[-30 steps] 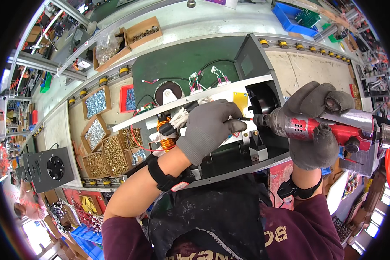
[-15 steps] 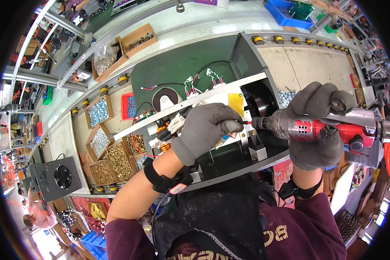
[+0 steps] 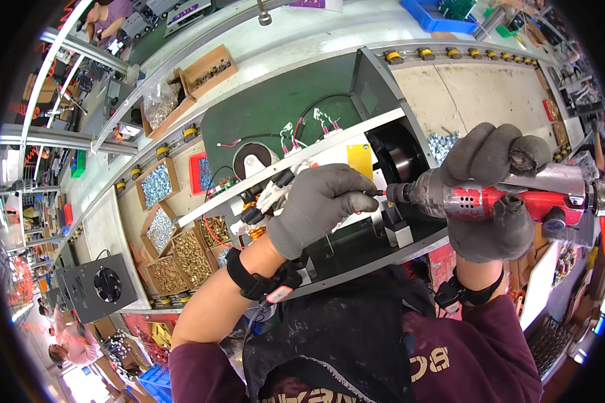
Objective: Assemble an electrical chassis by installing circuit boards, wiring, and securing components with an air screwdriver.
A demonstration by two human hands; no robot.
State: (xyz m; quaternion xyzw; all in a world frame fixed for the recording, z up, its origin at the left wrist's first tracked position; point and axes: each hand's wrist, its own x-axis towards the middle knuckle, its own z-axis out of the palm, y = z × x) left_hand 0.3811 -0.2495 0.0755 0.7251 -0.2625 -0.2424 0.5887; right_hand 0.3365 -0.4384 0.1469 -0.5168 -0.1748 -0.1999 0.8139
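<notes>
My right hand, in a grey glove, is wrapped around a red and silver power screwdriver held level, its nose pointing left. From the nose a thin dark bit reaches into the pinched thumb and forefinger of my gloved left hand. Whether a screw sits at the bit's tip is hidden by those fingers. Both hands are above an open dark metal casing. Inside it are a yellow label, a black cylindrical part, wiring and a copper coil, partly covered by my left hand.
Left of the casing stand cardboard boxes of blue-white screws and brass-coloured fasteners, plus a red tray. A dark panel with a round fan lies farther left. Rollers line the far rail. A loose screw pile lies behind the screwdriver.
The view has shifted slightly, so the bench and casing appear a little displaced. Both hands keep their hold, with the bit still at my left fingertips.
</notes>
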